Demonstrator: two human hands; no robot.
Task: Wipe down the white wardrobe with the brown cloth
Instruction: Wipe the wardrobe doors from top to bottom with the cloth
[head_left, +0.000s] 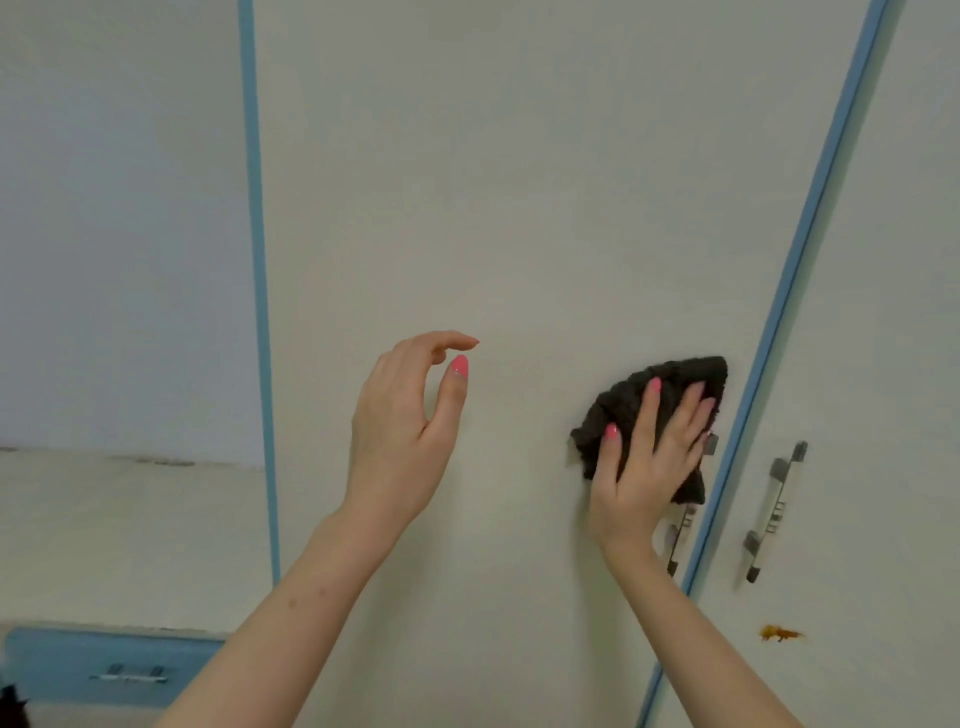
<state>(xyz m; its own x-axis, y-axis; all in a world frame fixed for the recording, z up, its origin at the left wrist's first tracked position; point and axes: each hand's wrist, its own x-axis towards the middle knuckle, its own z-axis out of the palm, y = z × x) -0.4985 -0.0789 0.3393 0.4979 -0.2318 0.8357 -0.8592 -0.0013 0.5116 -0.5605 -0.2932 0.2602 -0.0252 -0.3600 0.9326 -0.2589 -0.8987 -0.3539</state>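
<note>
1. The white wardrobe (493, 208) fills most of the view: flat pale doors edged with blue trim (258, 291). It is the face being wiped, so both hands work close to it.
2. To the left, a pale wall (114, 234) stands behind a light bench top, with a blue drawer (111, 667) below it.
3. The right hand (649, 467) lies flat with fingers straight and spread, pressing the brown cloth (644, 405) against the door near its right edge. A flat palm likely spreads pressure over the bunched fabric.
4. The left hand (402, 426) hovers off the door, its grip loosely curled and holding nothing, probably kept free for balance.
5. The cloth covers the top of one metal handle (680, 530); a second handle (774, 512) sits on the neighbouring door.
6. An orange-brown smear (779, 633) marks that next door lower down, so I judge wiping remains.
</note>
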